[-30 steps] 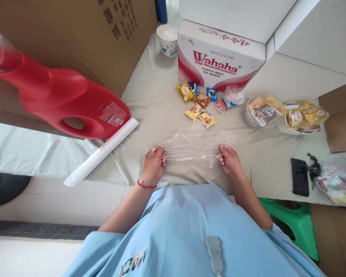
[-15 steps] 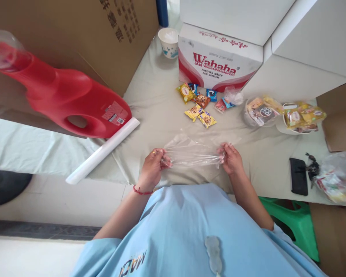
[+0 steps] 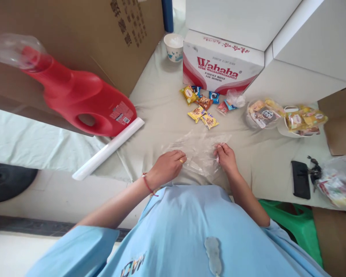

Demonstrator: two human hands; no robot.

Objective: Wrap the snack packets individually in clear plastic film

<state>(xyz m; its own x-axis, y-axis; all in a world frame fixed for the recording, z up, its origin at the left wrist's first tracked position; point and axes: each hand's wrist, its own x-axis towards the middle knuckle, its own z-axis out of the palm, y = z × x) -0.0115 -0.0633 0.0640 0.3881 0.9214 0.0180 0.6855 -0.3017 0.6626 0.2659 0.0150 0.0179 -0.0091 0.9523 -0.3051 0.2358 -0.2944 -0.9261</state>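
Observation:
A clear plastic bag [image 3: 200, 156] stretches loosely between my two hands, low over the cloth near the table's front edge. My left hand [image 3: 169, 166] is closed on its left side, knuckles upward, with a ring on one finger and a red cord at the wrist. At the bag's right side, my right hand [image 3: 225, 156] pinches the film between thumb and fingers. Just beyond the bag lie yellow snack packets [image 3: 209, 120] and a brown cookie packet [image 3: 204, 102].
A red jug [image 3: 89, 102] and a white roll [image 3: 109, 150] lie at left. Behind stand a paper cup [image 3: 173, 48] and a Wahaha carton [image 3: 219, 67]. To the right are a clear snack tub [image 3: 262, 114], a white snack basket [image 3: 288, 130], a black phone [image 3: 301, 179] and a green stool [image 3: 300, 227].
My left hand has moved right, turned knuckles up and come closer to my right hand. The bag, taut before, is now slacker and more spread out. The view has shifted slightly.

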